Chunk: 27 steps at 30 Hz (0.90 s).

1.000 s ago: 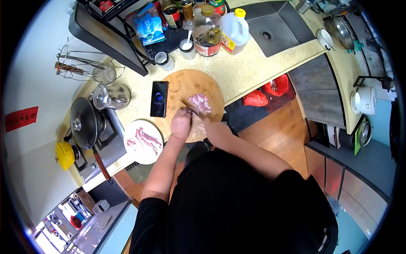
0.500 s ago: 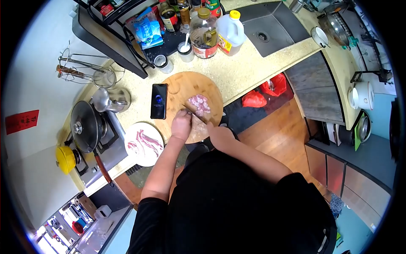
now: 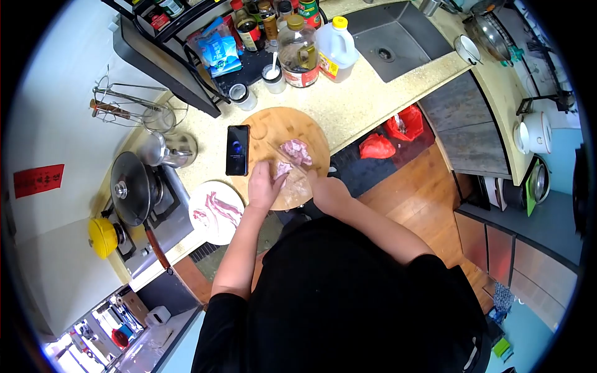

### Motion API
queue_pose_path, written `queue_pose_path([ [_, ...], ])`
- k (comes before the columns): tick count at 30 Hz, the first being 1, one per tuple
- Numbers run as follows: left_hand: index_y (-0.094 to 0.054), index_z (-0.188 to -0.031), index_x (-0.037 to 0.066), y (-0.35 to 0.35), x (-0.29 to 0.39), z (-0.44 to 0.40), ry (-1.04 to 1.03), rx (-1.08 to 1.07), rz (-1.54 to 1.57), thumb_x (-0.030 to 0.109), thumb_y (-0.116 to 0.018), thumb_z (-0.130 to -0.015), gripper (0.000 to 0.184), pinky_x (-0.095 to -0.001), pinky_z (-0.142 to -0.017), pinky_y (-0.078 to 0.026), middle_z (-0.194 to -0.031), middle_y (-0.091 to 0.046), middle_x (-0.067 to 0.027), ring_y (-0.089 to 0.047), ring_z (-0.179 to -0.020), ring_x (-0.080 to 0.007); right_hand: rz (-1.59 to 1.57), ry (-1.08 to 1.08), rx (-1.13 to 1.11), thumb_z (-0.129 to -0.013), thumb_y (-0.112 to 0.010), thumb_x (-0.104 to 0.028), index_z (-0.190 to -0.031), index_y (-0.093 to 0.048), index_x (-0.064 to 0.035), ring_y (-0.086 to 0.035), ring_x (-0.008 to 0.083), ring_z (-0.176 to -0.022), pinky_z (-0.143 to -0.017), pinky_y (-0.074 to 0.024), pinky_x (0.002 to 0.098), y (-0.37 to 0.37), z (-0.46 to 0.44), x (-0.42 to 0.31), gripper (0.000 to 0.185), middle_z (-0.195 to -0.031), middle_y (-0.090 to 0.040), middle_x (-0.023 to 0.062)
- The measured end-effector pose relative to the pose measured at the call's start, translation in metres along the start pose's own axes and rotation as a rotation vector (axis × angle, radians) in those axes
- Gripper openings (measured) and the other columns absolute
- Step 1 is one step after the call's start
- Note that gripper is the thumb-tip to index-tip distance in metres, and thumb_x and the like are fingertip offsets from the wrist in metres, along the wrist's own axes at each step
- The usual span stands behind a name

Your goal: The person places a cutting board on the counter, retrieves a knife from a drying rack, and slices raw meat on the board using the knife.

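Chopped meat [image 3: 295, 151] piles up on the board [image 3: 311, 129], a smaller lot by the left hand [image 3: 264, 186]: thumb spread from fingers, and whether they pinch it, I can't tell. The right hand [image 3: 331, 195] curls tight round the knife [image 3: 298, 166]. Left to cut, seemingly: strips [image 3: 222, 210] on the plate [image 3: 200, 229]. Beyond, a jar [image 3: 273, 83] holds something white and a spoon [image 3: 274, 60].

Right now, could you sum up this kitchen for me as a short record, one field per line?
Left hand: touching a piece of meat
Right hand: grip closed around a knife
Work surface: round wooden board
Also on board: pile of cut meat
At board's edge: phone
White plate: holds meat strips
Stove: lidded pan
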<state>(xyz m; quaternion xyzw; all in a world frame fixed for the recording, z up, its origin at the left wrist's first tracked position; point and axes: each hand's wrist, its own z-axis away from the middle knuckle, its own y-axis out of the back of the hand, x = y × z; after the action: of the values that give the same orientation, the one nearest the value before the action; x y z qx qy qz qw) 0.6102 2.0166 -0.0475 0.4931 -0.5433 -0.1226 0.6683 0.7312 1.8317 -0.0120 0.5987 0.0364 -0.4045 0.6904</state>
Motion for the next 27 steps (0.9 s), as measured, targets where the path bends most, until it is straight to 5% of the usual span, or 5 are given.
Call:
queue_pose_path([
  [4,-0.07,-0.096,-0.001,-0.015,-0.01,0.007,-0.256,0.061,-0.023,0.014,-0.078,-0.084,0.021,-0.0414,-0.083,-0.056,-0.096,-0.07,-0.0168,-0.067,-0.092,-0.0355,0.029,0.023,-0.063,-0.093,-0.049,-0.01,-0.103,-0.051,-0.0001,-0.071,0.0394,-0.069,-0.059,-0.0557,0.0499,-0.007,0.005,-0.003,0.014,-0.075,-0.069,0.0225],
  [8,-0.073,-0.091,0.0,-0.031,-0.017,0.007,-0.266,0.018,-0.091,0.007,-0.069,-0.087,0.009,-0.0397,-0.083,-0.057,-0.091,-0.071,-0.0137,-0.068,-0.092,-0.032,0.046,0.011,-0.132,-0.093,-0.049,-0.01,-0.103,-0.051,-0.0002,-0.072,0.0391,-0.071,-0.062,-0.0563,0.0502,-0.008,0.013,-0.001,0.014,-0.077,-0.07,0.0218],
  [13,-0.072,-0.089,0.0,-0.029,-0.022,0.004,-0.24,-0.088,-0.142,0.003,-0.067,-0.083,0.009,-0.0392,-0.083,-0.056,-0.091,-0.07,-0.0144,-0.068,-0.091,-0.0323,0.02,-0.076,-0.26,-0.094,-0.048,-0.01,-0.105,-0.053,0.0006,-0.073,0.0401,-0.075,-0.066,-0.0571,0.0508,0.005,0.031,-0.002,0.015,-0.083,-0.072,0.022],
  [22,-0.071,-0.083,0.001,-0.029,-0.02,-0.002,-0.227,-0.157,-0.203,0.001,-0.065,-0.078,0.008,-0.0393,-0.085,-0.056,-0.09,-0.07,-0.0134,-0.068,-0.092,-0.0314,0.026,-0.002,-0.048,-0.096,-0.046,-0.012,-0.107,-0.053,0.0015,-0.073,0.0407,-0.074,-0.063,-0.057,0.0529,-0.037,-0.043,-0.015,0.018,-0.079,-0.071,0.0232],
  [27,-0.072,-0.081,0.002,-0.031,-0.021,-0.001,-0.243,-0.151,-0.217,0.002,-0.065,-0.076,0.008,-0.0382,-0.084,-0.056,-0.089,-0.07,-0.0128,-0.067,-0.091,-0.0308,-0.067,-0.079,-0.097,-0.097,-0.045,-0.012,-0.108,-0.052,0.0012,-0.073,0.0405,-0.072,-0.061,-0.0567,0.0534,-0.037,0.002,0.0,0.019,-0.077,-0.071,0.0226],
])
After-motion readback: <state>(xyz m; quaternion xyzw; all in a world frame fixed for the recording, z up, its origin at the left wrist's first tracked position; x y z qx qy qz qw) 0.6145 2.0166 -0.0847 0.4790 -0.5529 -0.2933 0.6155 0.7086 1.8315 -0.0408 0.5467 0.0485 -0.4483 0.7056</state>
